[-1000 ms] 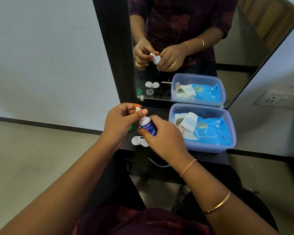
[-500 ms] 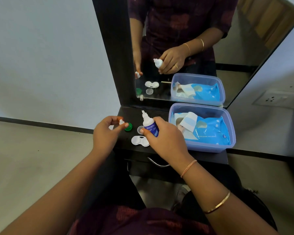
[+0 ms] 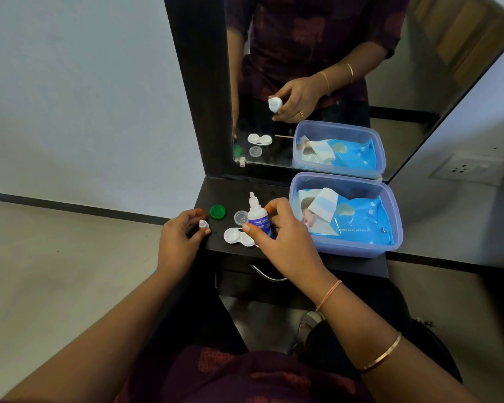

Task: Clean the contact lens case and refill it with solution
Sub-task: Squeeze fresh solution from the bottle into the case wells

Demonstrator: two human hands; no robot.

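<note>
My right hand [image 3: 282, 239] grips a small white solution bottle [image 3: 257, 218] with a blue label, upright, its nozzle bare. My left hand [image 3: 178, 238] pinches the bottle's small white cap [image 3: 203, 224] low over the left end of the dark shelf [image 3: 236, 189]. The white contact lens case [image 3: 235, 236] lies open on the shelf just left of the bottle, both wells facing up. A green case lid [image 3: 217, 212] and a clear case lid [image 3: 240, 217] lie on the shelf behind it.
A lilac plastic tub [image 3: 358, 249] holding a blue wet-wipes pack [image 3: 358, 221] fills the shelf's right side. A mirror [image 3: 346, 82] in a dark frame stands behind. A metal drawer handle [image 3: 266, 275] sits below the shelf edge.
My left hand pulled the cap off the bottle and carried it left and down to the shelf. My right hand kept the bottle upright, shifting slightly right.
</note>
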